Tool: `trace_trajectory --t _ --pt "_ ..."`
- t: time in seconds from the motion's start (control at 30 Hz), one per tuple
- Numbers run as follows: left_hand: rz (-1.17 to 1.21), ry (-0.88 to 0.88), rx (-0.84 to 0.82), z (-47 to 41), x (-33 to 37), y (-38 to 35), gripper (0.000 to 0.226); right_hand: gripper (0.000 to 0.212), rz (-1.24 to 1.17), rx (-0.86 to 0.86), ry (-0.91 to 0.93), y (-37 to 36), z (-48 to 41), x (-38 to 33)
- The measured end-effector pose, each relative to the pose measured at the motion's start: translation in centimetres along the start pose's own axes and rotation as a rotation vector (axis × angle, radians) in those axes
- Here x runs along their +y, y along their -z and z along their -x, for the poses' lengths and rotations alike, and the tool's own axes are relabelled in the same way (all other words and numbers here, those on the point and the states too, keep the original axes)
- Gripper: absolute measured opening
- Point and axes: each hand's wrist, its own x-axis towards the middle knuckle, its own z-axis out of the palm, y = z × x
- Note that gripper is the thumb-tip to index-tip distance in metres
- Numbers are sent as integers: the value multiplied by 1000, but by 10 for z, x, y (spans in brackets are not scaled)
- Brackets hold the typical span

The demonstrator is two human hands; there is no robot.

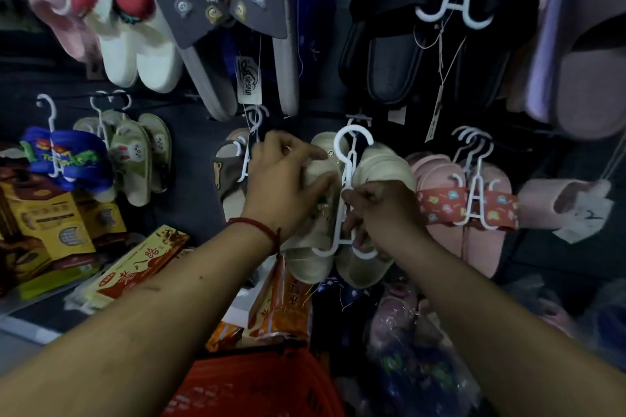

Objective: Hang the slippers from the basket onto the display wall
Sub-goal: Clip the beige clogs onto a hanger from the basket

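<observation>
**Red basket (257, 386) low, hook (354, 129) high: cream slippers (382, 166) held upright at the display wall (193, 145)**

Nearest the lens, the basket fills the bottom centre of the frame, and both forearms reach up over it towards the wall. Left of centre, the left hand (281, 186) has its fingers (305, 151) curled over the toe of the left shoe of the pair. Between the two shoes runs the white hanger (339, 230), with its long axis upright and its open hook just above both hands at mid-frame. Right of it, the right hand (382, 213) pinches the hanger's stem between thumb and fingers, the lower fingers tucked in near the bottom bar. The hook therefore lies up and away from both grips. The right hand, being on the stem itself, looks like the one to steer it. A peg seems to sit just behind the hook, but the dark hides whether they touch. It looks a tight fit, with a brown pair (225, 176) just to the left and a pink pair (437, 179) just to the right
</observation>
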Motion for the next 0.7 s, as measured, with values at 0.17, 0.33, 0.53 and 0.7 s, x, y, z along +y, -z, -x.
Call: trace_trajectory --t 0.17,0.33,0.53,0.7 --pt "-167 -106 71 -2 10 -4 14 27 25 40 -13 -4 -17 -7" --pt "-231 -136 -42 -4 9 -24 17 34 -30 85 -75 -7 -37 -1" --pt "-152 -106 -178 0 -5 -44 31 30 -76 77 -154 -12 -63 17" --pt "-87 -91 -303 2 -22 -53 41 25 -65 48 -173 -11 -85 29"
